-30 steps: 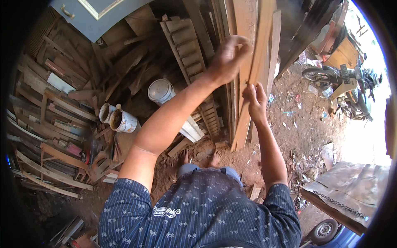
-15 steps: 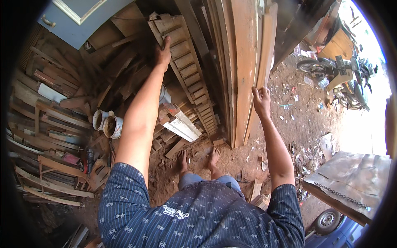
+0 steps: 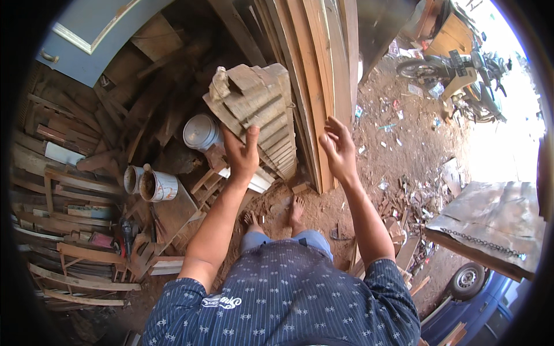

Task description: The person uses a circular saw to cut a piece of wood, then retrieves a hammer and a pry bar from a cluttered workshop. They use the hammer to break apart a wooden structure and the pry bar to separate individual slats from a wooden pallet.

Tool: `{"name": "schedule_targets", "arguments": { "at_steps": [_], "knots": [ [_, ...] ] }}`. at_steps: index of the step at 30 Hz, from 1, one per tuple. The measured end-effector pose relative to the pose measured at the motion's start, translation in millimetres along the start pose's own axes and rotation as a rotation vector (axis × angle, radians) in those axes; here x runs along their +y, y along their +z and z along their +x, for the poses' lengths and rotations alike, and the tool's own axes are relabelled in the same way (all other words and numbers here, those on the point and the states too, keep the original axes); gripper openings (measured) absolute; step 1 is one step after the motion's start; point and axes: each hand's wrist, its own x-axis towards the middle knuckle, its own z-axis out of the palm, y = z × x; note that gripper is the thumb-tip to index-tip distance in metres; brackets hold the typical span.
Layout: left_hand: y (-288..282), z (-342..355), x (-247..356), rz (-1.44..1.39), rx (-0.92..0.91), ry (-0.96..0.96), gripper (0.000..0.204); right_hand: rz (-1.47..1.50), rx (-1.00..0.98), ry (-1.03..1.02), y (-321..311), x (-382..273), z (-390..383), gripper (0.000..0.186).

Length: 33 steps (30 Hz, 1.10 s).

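Note:
A worn wooden louvered shutter (image 3: 270,121) stands on end in front of me, its weathered slats facing up and its upper end tilted toward me. My left hand (image 3: 241,155) is closed on its left edge, with the thumb over the slats. To the right of the shutter, a stack of long brown boards (image 3: 310,86) leans upright. My right hand (image 3: 340,153) is raised at the right edge of these boards, fingers slightly bent and apart, holding nothing. Whether its fingertips touch the wood I cannot tell.
A lidded white bucket (image 3: 199,131) and two open dirty buckets (image 3: 161,186) stand left among scrap wood (image 3: 86,190). A blue door (image 3: 95,60) is at upper left. Rightward are a motorcycle (image 3: 461,78), littered dirt, a metal-topped surface (image 3: 490,216) and a blue vehicle (image 3: 479,308).
The shutter's upper end has come toward me, with my left hand still on its edge. My right hand has shifted left, and its fingers have spread. The lidded bucket has come into fuller view.

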Motion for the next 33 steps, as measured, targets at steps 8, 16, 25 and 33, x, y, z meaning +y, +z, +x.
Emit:
{"name": "schedule_targets", "arguments": {
  "at_steps": [8, 16, 25, 33],
  "knots": [
    [-13, -118, 75, -0.227, -0.426, 0.187, 0.055, 0.183, 0.118, 0.086, -39, -165, -168, 0.125],
    [-98, -284, 38, -0.241, -0.917, -0.294, 0.03, 0.167, 0.597, 0.374, -76, -211, -374, 0.078],
    [-105, -457, -61, -0.315, -0.851, -1.993, 0.084, 0.015, 0.89, 0.831, 15, -227, -564, 0.071],
    [-95, -550, -74, -0.258, -0.28, -1.983, 0.061, 0.095, 1.016, 0.876, 88, -223, -640, 0.077]
  ]
}}
